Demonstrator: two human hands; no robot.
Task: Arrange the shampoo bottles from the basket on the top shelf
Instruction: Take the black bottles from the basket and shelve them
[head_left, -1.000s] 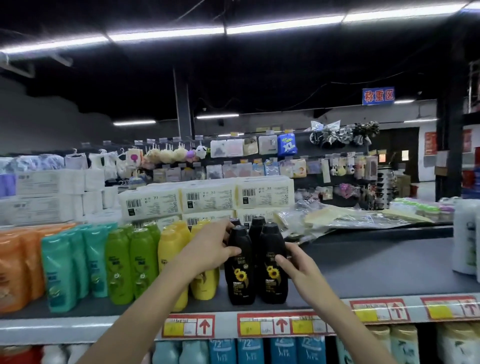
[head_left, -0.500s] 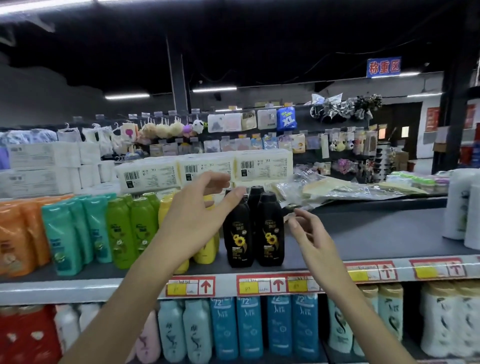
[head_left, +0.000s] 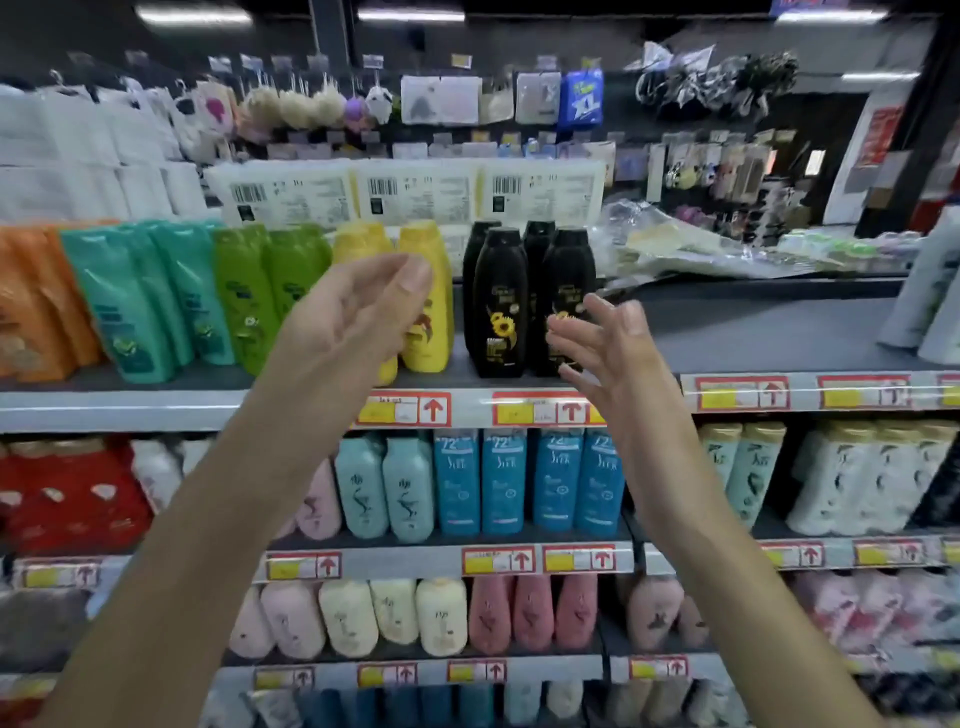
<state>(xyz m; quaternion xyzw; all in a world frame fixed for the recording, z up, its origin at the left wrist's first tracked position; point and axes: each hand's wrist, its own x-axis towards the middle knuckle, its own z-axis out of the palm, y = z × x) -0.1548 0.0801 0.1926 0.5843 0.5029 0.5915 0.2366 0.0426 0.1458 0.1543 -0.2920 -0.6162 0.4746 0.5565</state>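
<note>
Several black shampoo bottles (head_left: 500, 301) with sunflower labels stand upright in two rows on the top shelf (head_left: 753, 332), beside yellow bottles (head_left: 426, 291). My left hand (head_left: 358, 317) hovers in front of the yellow bottles, fingers relaxed, holding nothing. My right hand (head_left: 608, 348) is raised in front of the right black bottle, fingers spread, apart from it and holding nothing. No basket is in view.
Green (head_left: 249, 296), teal (head_left: 130, 306) and orange bottles (head_left: 31, 312) fill the top shelf's left part. White bottles (head_left: 930, 291) stand at its far right, bare shelf between. White packs (head_left: 415, 192) and plastic wrapping (head_left: 691, 244) lie behind. Lower shelves hold more bottles.
Both hands let go of the two front black bottles and drew back toward me. The camera tilted down, showing more lower shelves.
</note>
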